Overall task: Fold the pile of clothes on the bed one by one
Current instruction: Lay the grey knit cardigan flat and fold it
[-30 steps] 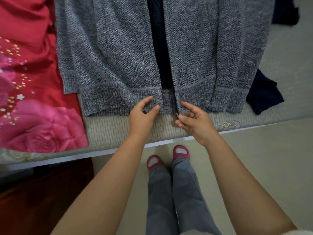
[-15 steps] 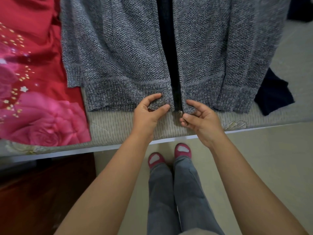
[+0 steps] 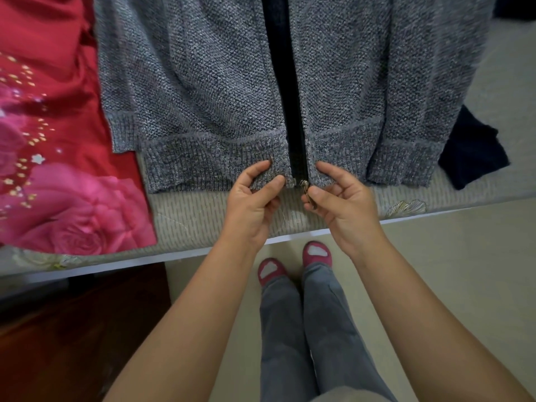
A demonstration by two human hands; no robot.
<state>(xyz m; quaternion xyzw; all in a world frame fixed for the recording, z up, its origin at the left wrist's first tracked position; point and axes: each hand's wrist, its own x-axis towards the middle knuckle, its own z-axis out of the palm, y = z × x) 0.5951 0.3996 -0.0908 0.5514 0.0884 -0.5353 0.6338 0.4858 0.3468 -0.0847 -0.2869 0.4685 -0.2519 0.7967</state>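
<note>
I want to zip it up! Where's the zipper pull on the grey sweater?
In the head view, the zipper pull is at the grey cardigan's bottom hem, centre, pinched by the right hand, just right of the left hand.

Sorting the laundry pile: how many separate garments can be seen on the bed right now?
2: a grey knit cardigan spread flat in the middle, and a dark navy garment at its right, partly under it. More may lie out of view.

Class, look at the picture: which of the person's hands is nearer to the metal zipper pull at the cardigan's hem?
Right. The right hand pinches the zipper pull; the left hand grips the cardigan hem just left of it.
</note>
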